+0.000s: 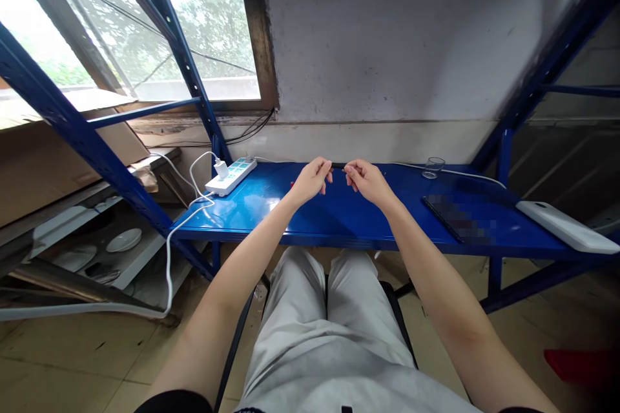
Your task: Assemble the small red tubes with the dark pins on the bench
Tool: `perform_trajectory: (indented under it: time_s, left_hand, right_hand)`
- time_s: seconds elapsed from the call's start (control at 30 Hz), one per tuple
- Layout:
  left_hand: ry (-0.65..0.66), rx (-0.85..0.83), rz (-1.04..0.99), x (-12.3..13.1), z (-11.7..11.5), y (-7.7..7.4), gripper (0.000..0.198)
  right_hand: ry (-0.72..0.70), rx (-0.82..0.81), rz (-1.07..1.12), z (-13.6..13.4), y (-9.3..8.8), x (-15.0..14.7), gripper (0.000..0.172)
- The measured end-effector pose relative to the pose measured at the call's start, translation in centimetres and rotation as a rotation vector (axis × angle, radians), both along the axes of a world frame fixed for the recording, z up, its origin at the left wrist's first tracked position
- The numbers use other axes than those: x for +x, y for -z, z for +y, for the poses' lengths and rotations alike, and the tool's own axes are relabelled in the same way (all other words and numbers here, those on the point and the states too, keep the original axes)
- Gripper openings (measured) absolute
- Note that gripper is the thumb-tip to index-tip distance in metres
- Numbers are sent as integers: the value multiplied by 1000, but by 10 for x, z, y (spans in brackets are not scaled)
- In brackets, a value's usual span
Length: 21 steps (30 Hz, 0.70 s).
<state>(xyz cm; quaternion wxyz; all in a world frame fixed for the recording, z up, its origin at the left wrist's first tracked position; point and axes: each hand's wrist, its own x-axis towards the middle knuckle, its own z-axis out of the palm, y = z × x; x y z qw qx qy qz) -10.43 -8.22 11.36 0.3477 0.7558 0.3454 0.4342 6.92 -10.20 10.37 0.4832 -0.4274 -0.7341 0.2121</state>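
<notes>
Both hands are raised over the far middle part of a blue metal table (334,219). My left hand (312,179) is closed, with thumb and fingertips pinching one end of a short, thin black stick (338,165). At its other end my right hand (367,182) pinches too, thumb against forefinger. Only the stretch of stick between the hands shows; its exact kind is too small to make out. Partly behind my left wrist lies a small red thing (292,184).
On the table's left end sits a white power strip (232,175) with a plug and a cable (168,258) hanging down. A clear glass (433,168), a dark, blurred flat device (455,219) and a white flat case (566,226) stand or lie to the right. Blue posts flank the table.
</notes>
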Motion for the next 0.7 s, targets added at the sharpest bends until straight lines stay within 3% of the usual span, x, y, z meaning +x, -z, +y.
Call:
perform_trajectory:
  time_s: [0.27,0.47,0.7]
  left_hand:
    - [-50,-3,-21,-2,2,3,34]
    - [-84,-10,-51,-5,6,6,36]
    - [-186,97,-1,-12,9,15,34]
  right_hand:
    - [60,114,-40,-1,-1,2,34]
    - [119,207,-187,-2,2,6,28]
    - [159,121,-349,6,9,18,23]
